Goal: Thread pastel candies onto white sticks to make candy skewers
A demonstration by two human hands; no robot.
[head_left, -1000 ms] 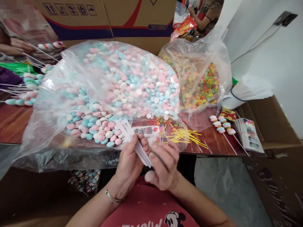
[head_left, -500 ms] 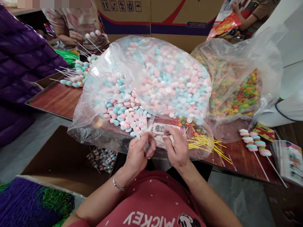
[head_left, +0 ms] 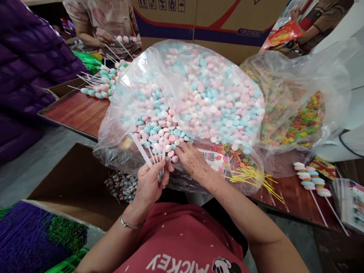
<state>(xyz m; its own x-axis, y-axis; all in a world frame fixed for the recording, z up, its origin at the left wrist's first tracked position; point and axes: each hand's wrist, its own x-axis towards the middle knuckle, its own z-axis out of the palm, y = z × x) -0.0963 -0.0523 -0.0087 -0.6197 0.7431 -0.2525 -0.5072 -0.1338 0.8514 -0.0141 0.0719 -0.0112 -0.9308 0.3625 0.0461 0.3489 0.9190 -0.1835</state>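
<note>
My left hand (head_left: pixel 150 184) is closed around the lower ends of several white sticks (head_left: pixel 141 148), which fan upward over the plastic. My right hand (head_left: pixel 193 161) is at the near edge of the pink, white and blue candies (head_left: pixel 162 131). Its fingers are bent together, their tips down against the pile; what lies between them is hidden. The candies spill from a large clear plastic bag (head_left: pixel 125 110). To the right of my right hand are a printed packet (head_left: pixel 212 159), small coloured rings (head_left: pixel 227 149) and yellow sticks (head_left: pixel 243 174).
Two candy skewers (head_left: pixel 308 178) lie on the right of the table (head_left: pixel 74 113); more skewers (head_left: pixel 99 89) are piled at left. Behind stands a large cardboard box (head_left: pixel 193 22). An open carton (head_left: pixel 71 189) sits below, left. Other people's hands (head_left: pixel 104 37) are across the table.
My right hand has moved left from beside the packet to the candy pile. My left hand has shifted slightly left and down, its sticks now spread apart. The view has shifted a little.
</note>
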